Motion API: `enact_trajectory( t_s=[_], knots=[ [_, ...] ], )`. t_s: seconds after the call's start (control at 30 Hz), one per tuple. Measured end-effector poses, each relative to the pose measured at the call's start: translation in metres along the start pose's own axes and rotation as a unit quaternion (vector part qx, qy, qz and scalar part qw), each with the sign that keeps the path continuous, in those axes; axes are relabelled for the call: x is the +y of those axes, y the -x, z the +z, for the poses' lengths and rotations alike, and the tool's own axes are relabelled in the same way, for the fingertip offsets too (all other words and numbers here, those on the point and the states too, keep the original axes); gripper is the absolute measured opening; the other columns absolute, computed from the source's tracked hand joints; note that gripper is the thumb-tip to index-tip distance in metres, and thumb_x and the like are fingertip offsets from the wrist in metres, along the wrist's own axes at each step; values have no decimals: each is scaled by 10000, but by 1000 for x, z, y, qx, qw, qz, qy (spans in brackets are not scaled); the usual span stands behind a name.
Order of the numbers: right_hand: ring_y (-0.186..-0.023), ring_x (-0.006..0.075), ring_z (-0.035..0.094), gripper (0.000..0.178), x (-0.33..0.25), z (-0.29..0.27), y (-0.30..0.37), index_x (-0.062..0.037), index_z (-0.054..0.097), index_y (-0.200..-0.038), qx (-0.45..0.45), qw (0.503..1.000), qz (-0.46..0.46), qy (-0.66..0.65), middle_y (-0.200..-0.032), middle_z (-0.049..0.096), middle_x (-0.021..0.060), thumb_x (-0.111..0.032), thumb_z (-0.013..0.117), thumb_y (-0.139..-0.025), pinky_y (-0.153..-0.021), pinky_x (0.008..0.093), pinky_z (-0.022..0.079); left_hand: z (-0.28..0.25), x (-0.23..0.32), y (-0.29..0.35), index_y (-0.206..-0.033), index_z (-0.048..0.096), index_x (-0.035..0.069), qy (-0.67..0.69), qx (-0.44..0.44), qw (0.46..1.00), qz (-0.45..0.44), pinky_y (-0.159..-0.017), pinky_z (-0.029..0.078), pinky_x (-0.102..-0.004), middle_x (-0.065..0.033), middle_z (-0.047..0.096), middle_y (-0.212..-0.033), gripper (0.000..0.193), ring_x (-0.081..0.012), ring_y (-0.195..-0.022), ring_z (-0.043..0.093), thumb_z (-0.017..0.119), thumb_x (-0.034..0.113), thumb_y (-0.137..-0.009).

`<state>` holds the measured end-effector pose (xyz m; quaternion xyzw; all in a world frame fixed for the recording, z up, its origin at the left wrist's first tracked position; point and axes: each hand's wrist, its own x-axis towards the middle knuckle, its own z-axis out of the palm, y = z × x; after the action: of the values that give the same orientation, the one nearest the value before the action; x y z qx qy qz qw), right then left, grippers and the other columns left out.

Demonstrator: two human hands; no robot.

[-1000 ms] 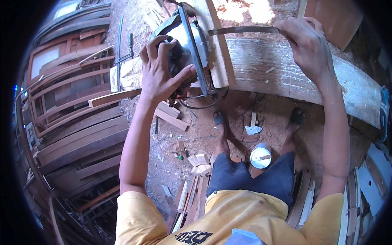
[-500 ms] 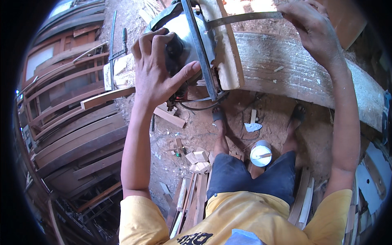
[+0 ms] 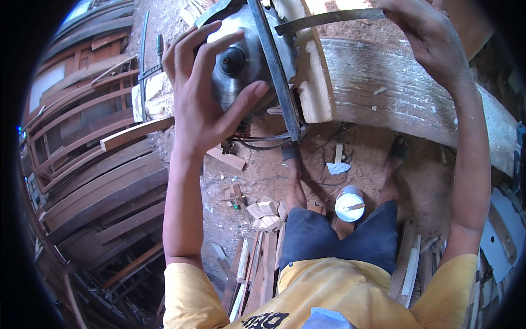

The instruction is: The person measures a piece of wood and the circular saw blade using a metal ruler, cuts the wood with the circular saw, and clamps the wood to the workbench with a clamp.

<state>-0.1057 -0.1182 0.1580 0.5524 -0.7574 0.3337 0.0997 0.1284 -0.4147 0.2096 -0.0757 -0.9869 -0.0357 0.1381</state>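
A round steel saw blade point(image 3: 256, 46) with a dark threaded hub point(image 3: 231, 61) sits at the top of the view. Spread beside the hub, my left hand point(image 3: 200, 90) is open, its fingers over the blade's left side; whether the fingertips touch it I cannot tell. My right hand point(image 3: 430, 44) is closed on one end of a long flat file point(image 3: 334, 21). The file's other end meets the toothed right edge of the blade. A dark metal bar point(image 3: 271, 68) crosses in front of the blade, and a pale wood block point(image 3: 315, 82) stands along its right side.
A wide, dusty plank point(image 3: 389, 90) extends to the right. Wooden frames and boards point(image 3: 93, 186) are stacked at left, with a clamp point(image 3: 143, 66) nearby. Offcuts point(image 3: 266, 214) lie on the ground, and a white-topped tub point(image 3: 349, 205) stands between my legs.
My left hand has moved slightly left and its fingers have come off the hub, which now shows. My right hand still holds the file at the blade's edge.
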Motion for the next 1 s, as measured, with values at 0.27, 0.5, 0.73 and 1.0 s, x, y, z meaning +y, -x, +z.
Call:
enact_trajectory(
  t_s=[0.27, 0.5, 0.73, 1.0],
  knots=[
    [-883, 305, 668, 176, -6, 0, -2, -37, 681, -1009, 2, 999, 22, 42, -872, 652, 94, -124, 756, -875, -937, 409, 440, 8, 9, 4, -1282, 776, 292, 145, -21, 977, 155, -1240, 367, -545, -100, 653, -1472, 542, -379, -1449, 499, 692, 648, -882],
    [-826, 273, 651, 225, -13, -11, -10, -57, 680, -1025, -15, 997, -11, 73, -825, 623, 66, -32, 708, -803, -926, 388, 416, 7, 11, 2, -1203, 809, 300, 147, -26, 979, 142, -1244, 352, -619, -92, 705, -1403, 587, -428, -1447, 520, 714, 719, -803],
    [-831, 275, 658, 237, -9, 7, -3, -59, 678, -1027, 52, 996, -44, 62, -835, 635, 70, -16, 696, -795, -926, 384, 416, 1, 13, 0, -1187, 819, 232, 161, -21, 977, 140, -1225, 363, -635, -136, 720, -1365, 725, -466, -1392, 567, 812, 770, -702],
    [-849, 265, 677, 187, -25, 0, 2, -87, 703, -1044, 25, 996, -21, 80, -866, 671, 63, -172, 749, -885, -926, 393, 409, 3, 15, -1, -1136, 829, 113, 179, -12, 973, 146, -1201, 371, -644, -264, 733, -1266, 695, -395, -1228, 714, 875, 653, -701]
  ],
)
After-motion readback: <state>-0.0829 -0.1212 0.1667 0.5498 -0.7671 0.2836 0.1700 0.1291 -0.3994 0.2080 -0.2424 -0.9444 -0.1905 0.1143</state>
